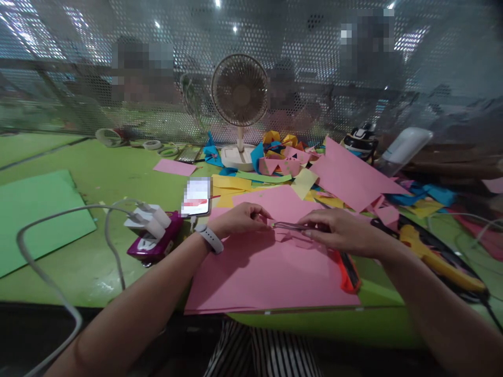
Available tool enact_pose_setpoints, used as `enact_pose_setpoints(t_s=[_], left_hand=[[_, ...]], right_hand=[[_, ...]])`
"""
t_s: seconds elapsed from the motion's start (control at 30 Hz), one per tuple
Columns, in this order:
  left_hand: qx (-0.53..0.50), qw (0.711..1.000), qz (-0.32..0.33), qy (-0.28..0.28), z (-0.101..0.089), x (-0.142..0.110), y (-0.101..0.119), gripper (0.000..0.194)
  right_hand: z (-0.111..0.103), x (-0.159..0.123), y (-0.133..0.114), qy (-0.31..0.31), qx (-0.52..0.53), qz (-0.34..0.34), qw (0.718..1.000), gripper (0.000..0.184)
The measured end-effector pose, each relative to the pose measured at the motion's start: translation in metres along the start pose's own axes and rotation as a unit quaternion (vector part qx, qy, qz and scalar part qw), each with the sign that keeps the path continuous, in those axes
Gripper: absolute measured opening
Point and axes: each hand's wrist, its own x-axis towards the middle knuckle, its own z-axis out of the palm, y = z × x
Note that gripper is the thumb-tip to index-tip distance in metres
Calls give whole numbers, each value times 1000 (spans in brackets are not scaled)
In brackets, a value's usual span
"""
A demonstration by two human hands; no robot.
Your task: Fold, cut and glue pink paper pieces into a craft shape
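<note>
Right fingers [317, 215] clasp tweezers [291, 226]; left fingers [257, 225] curl by a green scrap [273, 225], hold unclear; folded shapes [271, 166] look done, the scrap seemingly unfinished

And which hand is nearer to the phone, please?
Left. The left hand is to the right of the phone, slightly closer to the wearer; the right hand, holding tweezers, is farther right.

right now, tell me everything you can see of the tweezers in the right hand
The tweezers look like slim, greyish metal, with two narrow arms. The right hand holds them and hides their rear end. They lie roughly sideways over pink paper, tips towards the left hand. A tiny green piece shows at the tips; whether they pinch it is too small to tell.
</note>
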Motion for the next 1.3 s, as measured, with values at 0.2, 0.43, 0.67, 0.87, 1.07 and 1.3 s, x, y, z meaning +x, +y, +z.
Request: enact_pose_setpoints(t_s=[0.2,0.43,0.67,0.87,1.07,1.3], left_hand=[[45,999,12,16,2,1,-2,35],[90,995,23,26,2,1,1,29],[96,995,23,27,3,1,0,30],[99,994,22,26,2,1,1,31],[114,993,15,24,2,2,-1,31],[114,993,27,26,1,1,-2,30]], right_hand=[[-2,0,-3,-13,45,18,999,29],[0,2,-2,-39,96,66,992,38],[-1,4,0,-47,97,84,991,41],[-1,3,1,-50,97,62,992,31],[-1,2,3,-53,100,64,991,30],[-3,3,2,-59,99,75,990,33]])
